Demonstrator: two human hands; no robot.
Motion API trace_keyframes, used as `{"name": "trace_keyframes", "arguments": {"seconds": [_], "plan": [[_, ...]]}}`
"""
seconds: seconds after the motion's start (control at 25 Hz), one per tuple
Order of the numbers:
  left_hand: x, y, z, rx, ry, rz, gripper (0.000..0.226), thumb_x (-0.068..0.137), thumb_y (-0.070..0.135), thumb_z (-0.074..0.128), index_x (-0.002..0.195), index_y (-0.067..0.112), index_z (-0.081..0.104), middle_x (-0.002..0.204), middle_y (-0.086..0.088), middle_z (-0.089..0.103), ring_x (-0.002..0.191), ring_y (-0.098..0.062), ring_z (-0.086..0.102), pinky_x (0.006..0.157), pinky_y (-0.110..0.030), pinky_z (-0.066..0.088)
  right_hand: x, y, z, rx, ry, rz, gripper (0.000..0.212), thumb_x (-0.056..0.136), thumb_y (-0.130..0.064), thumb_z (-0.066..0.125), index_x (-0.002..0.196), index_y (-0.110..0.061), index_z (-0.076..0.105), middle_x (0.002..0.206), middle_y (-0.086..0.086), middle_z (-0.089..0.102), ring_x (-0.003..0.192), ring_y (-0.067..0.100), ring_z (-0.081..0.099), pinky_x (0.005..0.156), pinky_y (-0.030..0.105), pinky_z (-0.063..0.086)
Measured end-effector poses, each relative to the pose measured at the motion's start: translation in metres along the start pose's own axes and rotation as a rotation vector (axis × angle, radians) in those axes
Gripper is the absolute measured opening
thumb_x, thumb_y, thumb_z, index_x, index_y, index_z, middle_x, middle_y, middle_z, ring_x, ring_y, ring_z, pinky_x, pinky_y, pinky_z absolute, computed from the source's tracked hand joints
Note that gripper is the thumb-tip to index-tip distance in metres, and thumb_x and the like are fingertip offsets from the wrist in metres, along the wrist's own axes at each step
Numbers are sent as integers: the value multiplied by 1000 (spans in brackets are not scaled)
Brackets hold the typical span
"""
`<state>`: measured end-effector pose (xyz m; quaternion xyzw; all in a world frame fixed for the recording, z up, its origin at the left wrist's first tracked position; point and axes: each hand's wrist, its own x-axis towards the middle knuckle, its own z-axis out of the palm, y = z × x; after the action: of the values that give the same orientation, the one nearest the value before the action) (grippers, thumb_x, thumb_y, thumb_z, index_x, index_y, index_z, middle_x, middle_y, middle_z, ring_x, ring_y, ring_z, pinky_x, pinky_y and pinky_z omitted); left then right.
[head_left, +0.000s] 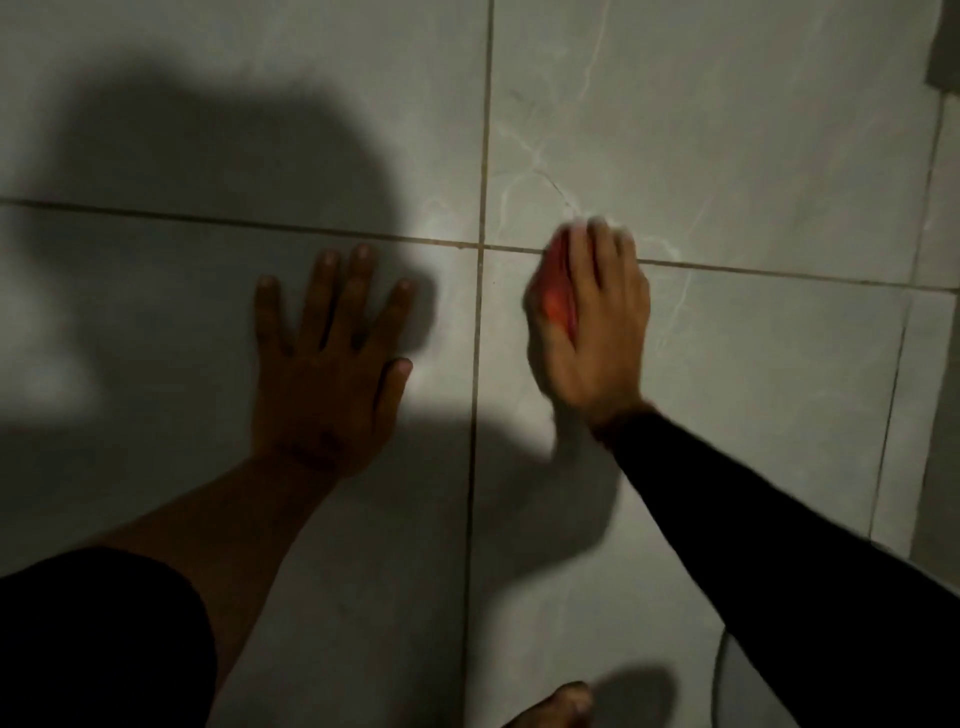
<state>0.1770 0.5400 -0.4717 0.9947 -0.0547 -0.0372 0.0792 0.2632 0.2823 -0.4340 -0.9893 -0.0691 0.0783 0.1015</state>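
A red pad (558, 296) is held in the grip of the right hand (592, 322). The fingers are curled over it, so the grip is clamped on the pad, and only one edge of the pad is seen, at the thumb side. The pad is pressed on the floor (753, 156), just where two grout lines (483, 156) cross. The hand is blurred, so a rubbing stroke is judged to be in progress.

Beyond the grip and at its outer side, pale streaks (670, 291) are seen on the tiles. It cannot be told whether they are soap or only the veins of the tile. If they are soap, this part is judged as already rubbed but not yet rinsed.

On the other side of the grip, well apart from it, the left hand (327, 374) is laid flat on the floor with straight fingers. Nothing is held in it; it is judged to be used only for support. The tiles there lie in shadow and no streaks can be made out, so they are judged as not yet done. Behind the grip, near the lower edge, a bare foot (561, 706) is partly seen. Most of the work is judged to remain.
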Motion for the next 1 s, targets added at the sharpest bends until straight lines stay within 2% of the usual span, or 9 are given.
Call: {"name": "trace_keyframes", "arguments": {"seconds": [0.12, 0.24, 0.32, 0.4, 0.56, 0.68, 0.76, 0.84, 1.0], "plan": [[0, 1, 2, -21, 15, -3, 74, 103, 49, 36, 173, 30, 18, 182, -13, 10, 168, -39, 11, 128, -72, -1, 40, -52, 21, -6, 86, -110, 86, 92, -50, 55, 167, -16, 31, 177, 16, 29, 165, 41, 19, 132, 59, 22], [1, 1, 4, -31, 20, -2, 73, 104, 48, 34, 172, 29, 19, 182, -14, 11, 168, -40, 12, 127, -73, -1, -101, -76, 51, -24, -95, -272, 79, 102, -55, 48, 170, -21, 25, 180, 8, 20, 169, 35, 4, 134, 59, 13], [0, 0, 5, -22, 9, -3, 74, 103, 47, 34, 173, 29, 18, 182, -13, 8, 168, -40, 10, 127, -73, -1, -210, -54, 46, -23, -238, -242, 79, 105, -60, 44, 171, -26, 19, 183, 3, 9, 169, 37, 7, 128, 67, 27], [-2, -1, 4, -22, 5, -8, 74, 103, 48, 33, 173, 28, 18, 183, -13, 7, 168, -40, 9, 127, -74, 0, -258, -8, 33, -35, -263, -89, 75, 107, -55, 44, 171, -26, 18, 183, 4, 2, 165, 42, 19, 119, 70, 40], [-1, 2, 2, -38, 12, -10, 73, 104, 48, 32, 173, 27, 20, 182, -14, 8, 167, -42, 11, 128, -72, -3, -147, 79, -5, 3, -126, 300, 86, 97, -53, 39, 167, -4, 27, 178, 22, 17, 164, 47, 20, 128, 67, 27], [-1, 0, 2, -48, 8, -2, 73, 104, 48, 32, 173, 27, 21, 182, -14, 8, 167, -42, 10, 127, -73, -3, -3, 88, -28, 22, 116, 427, 90, 90, -49, 45, 167, -6, 29, 175, 22, 28, 164, 44, 23, 132, 57, 23], [-1, -1, 4, -48, 8, -8, 73, 104, 49, 32, 172, 28, 20, 182, -14, 8, 167, -42, 11, 126, -74, -1, 58, 56, -25, 0, 141, 340, 89, 90, -48, 51, 168, -12, 28, 176, 18, 28, 165, 42, 21, 131, 54, 24], [-1, -1, 5, -37, 7, -14, 73, 103, 49, 33, 172, 28, 20, 182, -14, 10, 167, -42, 12, 125, -75, 1, 71, 8, -10, -12, 122, 138, 86, 92, -47, 55, 168, -14, 32, 176, 16, 30, 164, 42, 22, 131, 54, 24], [0, -2, 4, -45, -15, -22, 71, 105, 48, 31, 172, 28, 21, 182, -14, 10, 167, -42, 11, 125, -75, 1, -62, -61, 31, 11, -57, -275, 86, 92, -54, 61, 166, -21, 34, 175, 14, 32, 165, 40, 21, 133, 57, 18]]}}
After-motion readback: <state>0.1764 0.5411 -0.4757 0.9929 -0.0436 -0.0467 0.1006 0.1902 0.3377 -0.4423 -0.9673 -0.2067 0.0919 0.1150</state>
